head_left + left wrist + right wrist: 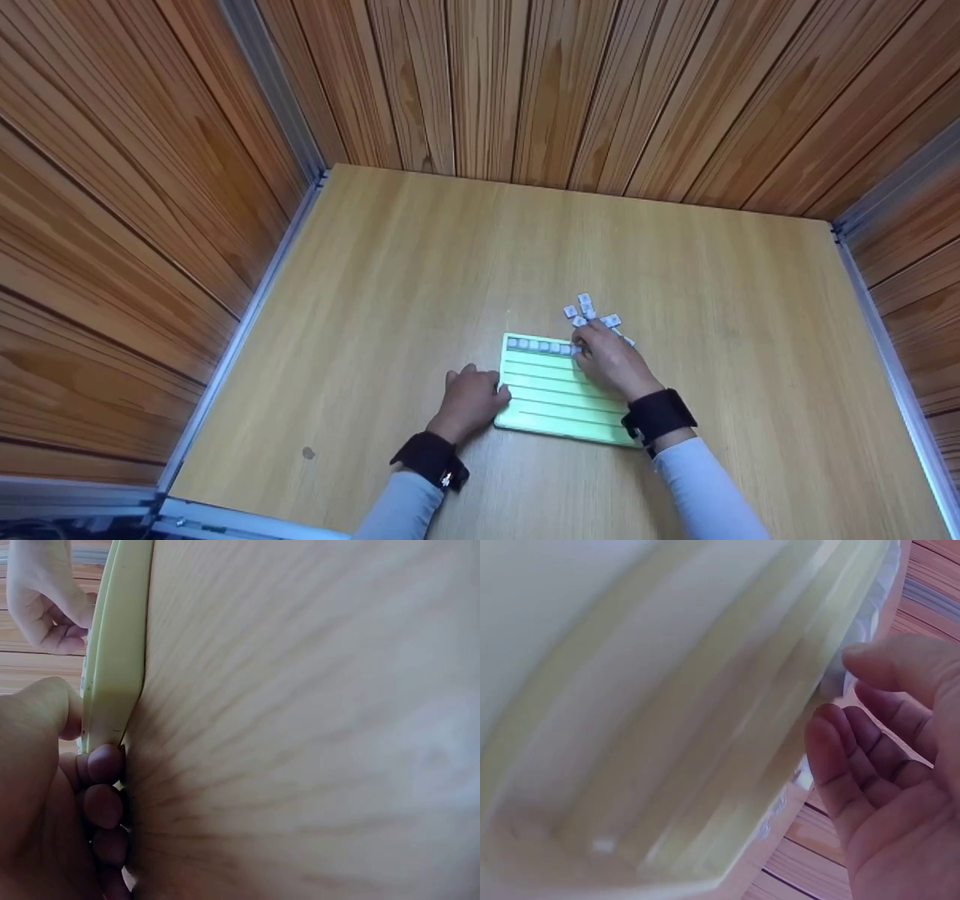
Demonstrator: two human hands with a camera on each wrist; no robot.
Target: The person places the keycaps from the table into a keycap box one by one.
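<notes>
A pale green tray (559, 409) with raised parallel ridges lies flat on the table. Along its far groove stands a row of small white tiles (534, 345). My left hand (471, 401) grips the tray's left edge, thumb on top and fingertips against the side wall (120, 652). At the right end of the row, my right hand (611, 360) pinches a small tile (834, 679) between thumb and forefinger, its other fingers loosely bent. Beyond that hand lie several loose tiles (585, 300) with dark marks too small to read; the hand partly hides them.
The wooden table (405, 270) is bordered by metal rails (247, 322) at the sides. Wood-plank walls (487, 90) rise at the back, left and right. A dark spot (308, 453) marks the table at front left.
</notes>
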